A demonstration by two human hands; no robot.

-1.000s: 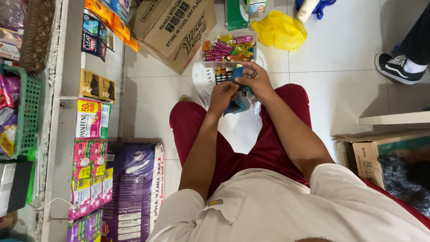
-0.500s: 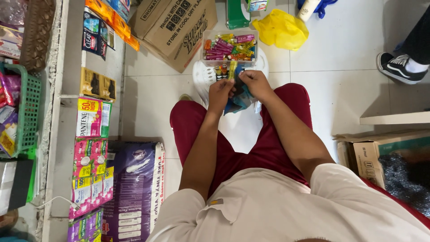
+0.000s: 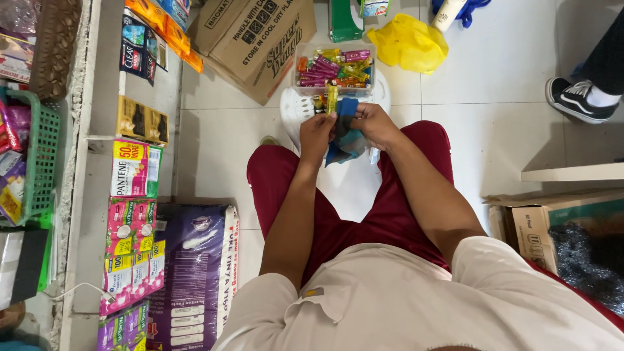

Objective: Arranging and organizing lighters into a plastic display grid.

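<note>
Blue packet [image 3: 345, 127] sits between both hands above the red-clad knees; the left hand [image 3: 318, 133] pinches its left edge, the right hand [image 3: 374, 123] grips its top, perhaps with a small yellow item too; just beyond lies a clear box of colourful lighters [image 3: 333, 68] on a white stool [image 3: 292, 107]; a yellow bag [image 3: 408, 42] rests on the floor.
</note>
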